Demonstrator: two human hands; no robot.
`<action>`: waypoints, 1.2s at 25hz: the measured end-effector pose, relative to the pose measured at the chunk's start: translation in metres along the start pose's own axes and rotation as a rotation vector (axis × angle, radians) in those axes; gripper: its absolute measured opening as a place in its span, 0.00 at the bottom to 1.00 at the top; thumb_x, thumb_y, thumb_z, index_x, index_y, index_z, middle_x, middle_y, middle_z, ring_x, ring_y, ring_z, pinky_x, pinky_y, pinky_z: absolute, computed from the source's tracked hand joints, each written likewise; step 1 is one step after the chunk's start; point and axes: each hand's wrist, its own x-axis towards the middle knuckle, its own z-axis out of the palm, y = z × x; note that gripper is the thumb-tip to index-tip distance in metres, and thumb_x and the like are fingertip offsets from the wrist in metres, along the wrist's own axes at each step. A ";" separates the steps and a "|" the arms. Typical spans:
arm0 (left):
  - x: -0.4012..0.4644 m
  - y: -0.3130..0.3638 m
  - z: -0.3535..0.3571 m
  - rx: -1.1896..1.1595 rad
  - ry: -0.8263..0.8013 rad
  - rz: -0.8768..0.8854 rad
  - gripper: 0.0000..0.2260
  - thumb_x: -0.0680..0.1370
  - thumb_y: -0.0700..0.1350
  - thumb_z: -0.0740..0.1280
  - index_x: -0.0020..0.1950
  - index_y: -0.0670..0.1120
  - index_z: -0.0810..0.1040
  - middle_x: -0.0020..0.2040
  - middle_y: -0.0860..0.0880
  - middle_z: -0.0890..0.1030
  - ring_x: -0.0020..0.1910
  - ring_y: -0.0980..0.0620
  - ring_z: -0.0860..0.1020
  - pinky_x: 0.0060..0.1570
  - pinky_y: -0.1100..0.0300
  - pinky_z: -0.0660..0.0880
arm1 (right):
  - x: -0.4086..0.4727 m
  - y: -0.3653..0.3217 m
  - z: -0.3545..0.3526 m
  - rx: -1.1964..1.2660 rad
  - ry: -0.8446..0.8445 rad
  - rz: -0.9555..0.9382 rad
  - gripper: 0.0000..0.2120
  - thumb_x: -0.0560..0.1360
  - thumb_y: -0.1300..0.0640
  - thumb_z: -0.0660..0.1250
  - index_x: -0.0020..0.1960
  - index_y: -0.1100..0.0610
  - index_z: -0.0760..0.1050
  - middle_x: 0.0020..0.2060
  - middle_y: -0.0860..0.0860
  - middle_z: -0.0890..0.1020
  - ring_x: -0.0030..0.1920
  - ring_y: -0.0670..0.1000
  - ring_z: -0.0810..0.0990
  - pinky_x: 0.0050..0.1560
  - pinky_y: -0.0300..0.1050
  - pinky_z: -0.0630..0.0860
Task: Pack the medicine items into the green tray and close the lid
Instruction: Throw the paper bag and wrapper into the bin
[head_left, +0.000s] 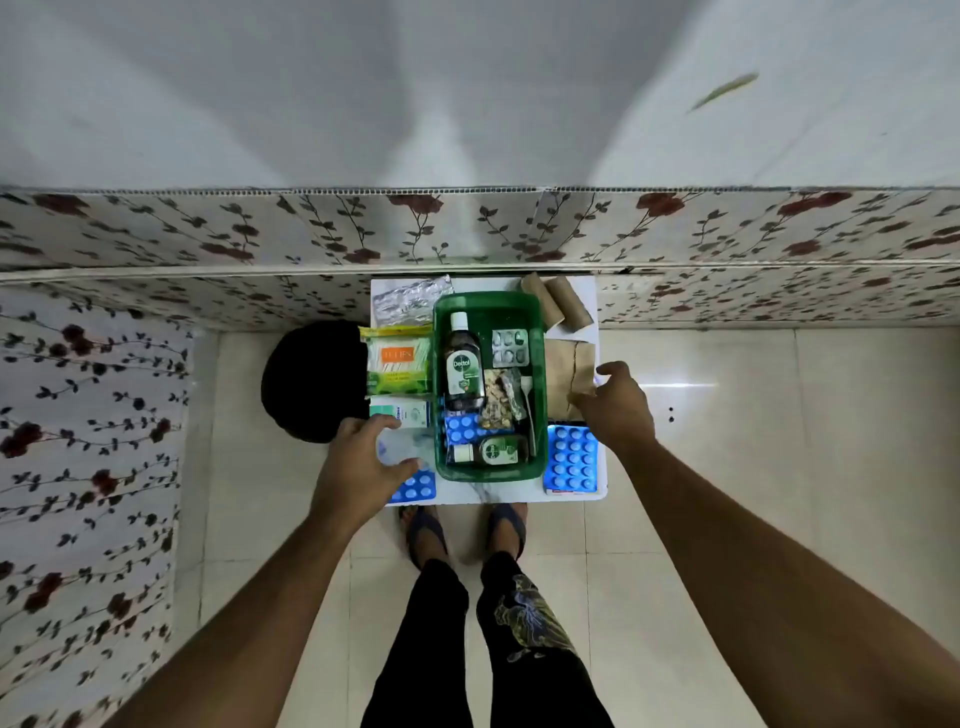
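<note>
Left hand (363, 462) spread, palm down, holding nothing, over a clear pouch (contents unclear) just left of the green tray (540, 415) on the table (467, 498); right hand (615, 410) open and empty beside the brown paper packet (566, 371), right of the tray.

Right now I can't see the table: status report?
Left hand open over clear packet. Right hand open by brown paper. Green tray part-filled, no lid on.
</note>
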 end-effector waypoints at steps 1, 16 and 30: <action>0.001 -0.002 0.005 0.029 -0.017 0.008 0.23 0.66 0.49 0.78 0.59 0.51 0.77 0.53 0.47 0.72 0.47 0.51 0.75 0.47 0.56 0.74 | 0.001 0.000 0.003 0.011 0.008 0.011 0.29 0.70 0.50 0.72 0.67 0.55 0.66 0.58 0.55 0.81 0.56 0.58 0.80 0.52 0.52 0.77; -0.013 0.002 -0.025 -0.074 0.043 -0.011 0.06 0.73 0.36 0.69 0.45 0.46 0.84 0.47 0.46 0.85 0.46 0.49 0.81 0.45 0.59 0.75 | -0.031 -0.003 -0.028 0.349 0.125 0.037 0.10 0.71 0.63 0.67 0.52 0.58 0.78 0.35 0.50 0.82 0.39 0.56 0.81 0.40 0.46 0.78; 0.059 -0.129 -0.119 -0.726 0.257 -0.364 0.05 0.74 0.39 0.71 0.43 0.48 0.83 0.40 0.44 0.84 0.37 0.49 0.79 0.40 0.57 0.76 | -0.124 -0.192 0.148 0.205 -0.075 -0.436 0.01 0.72 0.56 0.69 0.44 0.51 0.79 0.37 0.50 0.84 0.40 0.58 0.83 0.43 0.52 0.80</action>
